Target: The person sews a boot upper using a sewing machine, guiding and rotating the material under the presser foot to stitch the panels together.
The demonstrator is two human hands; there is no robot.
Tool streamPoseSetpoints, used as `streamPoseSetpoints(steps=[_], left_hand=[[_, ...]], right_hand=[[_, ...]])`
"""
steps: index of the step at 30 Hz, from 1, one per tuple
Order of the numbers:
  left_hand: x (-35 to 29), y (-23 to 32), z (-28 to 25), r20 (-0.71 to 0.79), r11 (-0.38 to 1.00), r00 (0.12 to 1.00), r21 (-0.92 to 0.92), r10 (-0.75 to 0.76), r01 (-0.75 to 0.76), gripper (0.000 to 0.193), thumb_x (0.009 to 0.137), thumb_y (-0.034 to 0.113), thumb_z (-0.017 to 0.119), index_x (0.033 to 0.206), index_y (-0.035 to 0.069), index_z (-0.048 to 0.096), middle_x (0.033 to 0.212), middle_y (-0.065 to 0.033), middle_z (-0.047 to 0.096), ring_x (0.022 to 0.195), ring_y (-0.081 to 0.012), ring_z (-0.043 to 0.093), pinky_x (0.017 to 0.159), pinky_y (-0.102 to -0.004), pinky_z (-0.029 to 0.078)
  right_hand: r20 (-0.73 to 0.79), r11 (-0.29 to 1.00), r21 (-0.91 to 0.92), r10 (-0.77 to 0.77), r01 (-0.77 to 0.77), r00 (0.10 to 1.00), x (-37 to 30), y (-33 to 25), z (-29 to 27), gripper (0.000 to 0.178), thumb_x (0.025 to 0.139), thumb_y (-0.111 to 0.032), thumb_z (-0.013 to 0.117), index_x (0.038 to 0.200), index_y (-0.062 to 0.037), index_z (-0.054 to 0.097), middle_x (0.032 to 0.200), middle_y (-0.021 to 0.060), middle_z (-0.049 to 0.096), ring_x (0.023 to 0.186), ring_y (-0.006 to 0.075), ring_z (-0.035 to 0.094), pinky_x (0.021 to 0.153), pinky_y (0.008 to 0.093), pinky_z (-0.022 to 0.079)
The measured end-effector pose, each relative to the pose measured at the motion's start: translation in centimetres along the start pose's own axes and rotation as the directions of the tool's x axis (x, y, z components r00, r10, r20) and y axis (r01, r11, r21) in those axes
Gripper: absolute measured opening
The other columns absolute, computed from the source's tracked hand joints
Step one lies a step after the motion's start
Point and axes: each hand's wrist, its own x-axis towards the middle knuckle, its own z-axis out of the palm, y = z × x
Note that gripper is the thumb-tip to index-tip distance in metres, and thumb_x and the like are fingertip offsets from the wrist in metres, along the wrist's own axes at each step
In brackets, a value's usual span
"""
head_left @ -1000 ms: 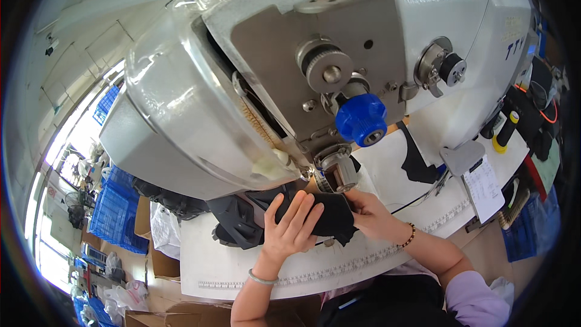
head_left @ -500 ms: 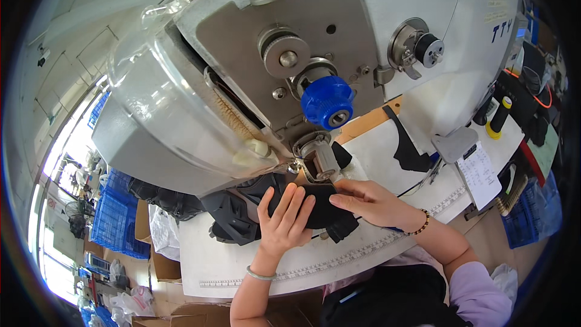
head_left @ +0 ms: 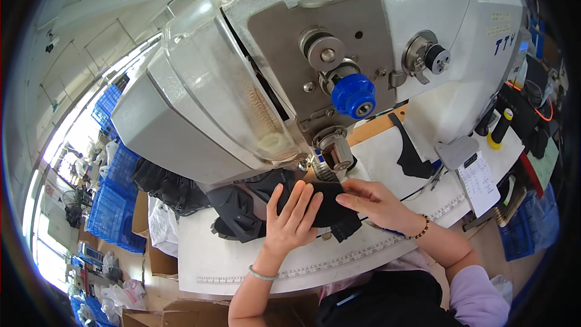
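Note:
A large white industrial sewing machine [head_left: 254, 85] fills the upper view, with a blue knob [head_left: 353, 95] on its face and its presser foot [head_left: 330, 166] low at the centre. Under the foot lies a black fabric piece [head_left: 330, 203] on the white table [head_left: 212, 260]. My left hand [head_left: 293, 218] lies flat on the fabric, fingers spread, just left of the foot. My right hand [head_left: 375, 203] presses the fabric's right side with its fingertips pointing at the foot. A beaded bracelet sits on my right wrist, a thin bangle on my left.
More black pieces [head_left: 242, 206] lie bunched left of my hands, and another black cut piece [head_left: 411, 154] lies to the right. A paper sheet [head_left: 481, 181] and a yellow-capped black tool [head_left: 499, 127] sit at the far right. Blue crates [head_left: 112, 206] and cardboard boxes [head_left: 154, 254] stand at the left.
The view has shifted so the machine head sits higher and larger. Both hands stay on the black fabric at the presser foot, having slid it slightly.

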Motion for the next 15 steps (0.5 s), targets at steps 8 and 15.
streamPoseSetpoints(steps=[8,15], left_hand=[[0.4,0.6,-0.7,0.097,0.989,0.993,-0.129,-0.064,0.076,0.047,0.071,0.016,0.049,0.114,0.0,0.057,0.122,-0.0184,0.052,0.114,-0.0341,0.051,0.095,-0.0454,0.041],[1.7,1.8,-2.5,0.019,0.994,1.0,-0.104,-0.02,0.022,0.05,0.067,-0.005,0.047,0.117,-0.005,0.051,0.121,-0.0219,0.052,0.115,-0.0353,0.05,0.097,-0.0459,0.041]], right_hand=[[-0.03,0.995,-0.089,0.053,-0.056,0.998,-0.4,-0.3,-0.1,0.041,0.088,-0.032,0.058,0.109,0.0035,0.054,0.084,0.0019,0.058,0.074,0.0077,0.05,0.062,0.0219,0.041],[0.104,0.966,0.182,0.168,-0.185,0.98,-0.3,1.1,0.0,0.049,0.091,-0.034,0.053,0.127,-0.0019,0.043,0.073,-0.0063,0.046,0.056,0.0028,0.034,0.048,0.0177,0.027]])
